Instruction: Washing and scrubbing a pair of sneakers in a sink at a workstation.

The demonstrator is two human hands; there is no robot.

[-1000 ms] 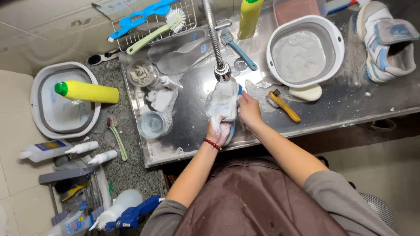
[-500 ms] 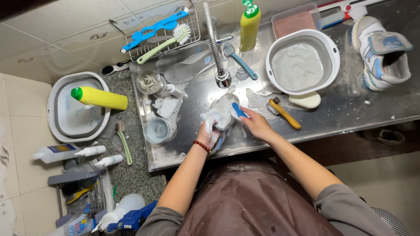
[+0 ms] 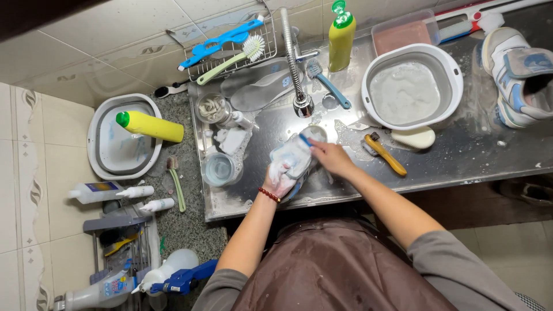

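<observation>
My left hand (image 3: 279,178), with a red bead bracelet at the wrist, grips the near end of a soapy white and blue shoe (image 3: 294,154) over the steel sink (image 3: 443,167). My right hand (image 3: 329,158) holds a small blue brush (image 3: 305,140) against the top of that shoe. The metal tap (image 3: 295,63) hangs just beyond the shoe. Foam covers part of the shoe and my left fingers.
A grey basin of soapy water (image 3: 412,86) and a bar of soap (image 3: 412,138) sit to the right, with a yellow-handled brush (image 3: 385,153) and a second shoe (image 3: 518,75). Insoles, a blue brush and a wire rack lie behind the tap. Bottles and another basin (image 3: 121,141) stand at left.
Both hands and the shoe have shifted away from under the tap toward the sink's near edge. The view has also tilted a little.
</observation>
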